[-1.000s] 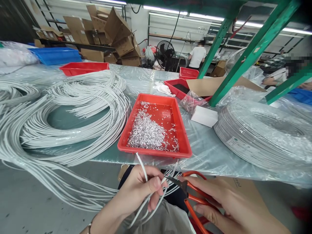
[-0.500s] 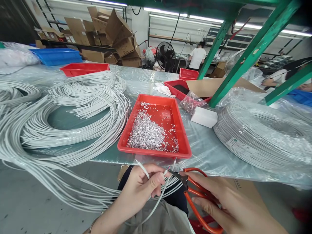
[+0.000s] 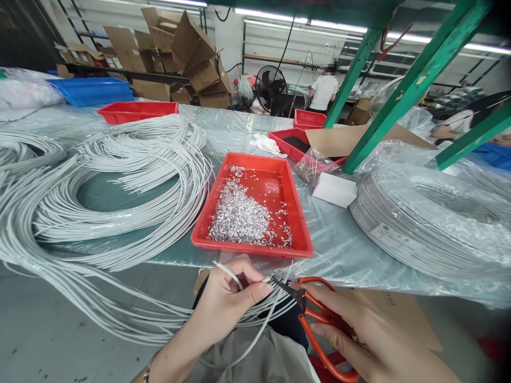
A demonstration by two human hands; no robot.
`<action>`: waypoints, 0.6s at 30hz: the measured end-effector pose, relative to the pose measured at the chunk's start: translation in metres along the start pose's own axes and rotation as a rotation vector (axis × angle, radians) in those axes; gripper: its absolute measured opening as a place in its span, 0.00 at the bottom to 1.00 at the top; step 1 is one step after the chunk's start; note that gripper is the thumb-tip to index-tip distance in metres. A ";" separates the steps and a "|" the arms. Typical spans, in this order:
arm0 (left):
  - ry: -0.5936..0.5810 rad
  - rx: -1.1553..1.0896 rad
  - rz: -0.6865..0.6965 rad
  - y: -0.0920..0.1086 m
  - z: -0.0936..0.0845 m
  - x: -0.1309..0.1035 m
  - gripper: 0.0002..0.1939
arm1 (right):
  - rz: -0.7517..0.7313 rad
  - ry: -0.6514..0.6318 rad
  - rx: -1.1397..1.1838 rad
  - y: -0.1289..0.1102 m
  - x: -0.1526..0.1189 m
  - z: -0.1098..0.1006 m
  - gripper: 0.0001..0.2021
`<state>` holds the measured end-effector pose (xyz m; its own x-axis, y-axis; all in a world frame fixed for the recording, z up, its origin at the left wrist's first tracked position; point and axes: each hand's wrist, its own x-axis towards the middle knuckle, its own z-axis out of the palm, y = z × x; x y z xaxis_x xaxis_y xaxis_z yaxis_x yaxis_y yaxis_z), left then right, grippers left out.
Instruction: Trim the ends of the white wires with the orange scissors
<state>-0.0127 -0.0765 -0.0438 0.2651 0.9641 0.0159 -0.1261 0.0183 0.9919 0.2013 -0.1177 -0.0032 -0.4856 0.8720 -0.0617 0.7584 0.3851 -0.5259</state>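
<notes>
My left hand [image 3: 235, 292] pinches a white cable [image 3: 230, 274] between thumb and fingers, its end pointing toward my right hand. Orange-handled scissors [image 3: 319, 319] are in my right hand [image 3: 355, 324], fingers through the loops. Their dark blades touch or nearly touch the cable's end beside my left thumb; the exact contact is too small to make out. Another loose cable end stands up just behind the blades. Below my hands, several more cables run across my lap from the bundle at the left. Beyond the hands sits a red tray [image 3: 252, 251] holding many small shiny metal pieces [image 3: 239, 218].
Large coils of white cable [image 3: 120, 223] cover the left of the table. At the right lie a plastic-wrapped cable coil [image 3: 423, 223] and a small white box [image 3: 334, 190]. Green metal posts [image 3: 415, 90] rise at the right. A person [image 3: 323, 90] stands in the background near a fan.
My left hand has shifted slightly up and left, with the cable tail in it. The scissors have moved a little left, staying at the cable's end.
</notes>
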 end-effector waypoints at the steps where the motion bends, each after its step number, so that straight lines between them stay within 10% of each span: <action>1: -0.007 -0.023 -0.010 -0.001 0.000 0.001 0.07 | 0.001 -0.008 0.008 0.001 0.001 0.001 0.20; 8: -0.033 -0.091 -0.041 -0.005 0.002 0.002 0.09 | 0.023 0.010 0.071 0.006 0.002 0.008 0.20; 18: 0.267 0.216 0.261 -0.012 0.005 0.002 0.07 | 0.158 0.121 0.292 -0.007 0.012 0.024 0.28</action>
<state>-0.0057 -0.0761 -0.0549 -0.0095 0.9643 0.2648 0.0549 -0.2639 0.9630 0.1793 -0.1175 -0.0205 -0.3042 0.9501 -0.0695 0.6551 0.1557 -0.7394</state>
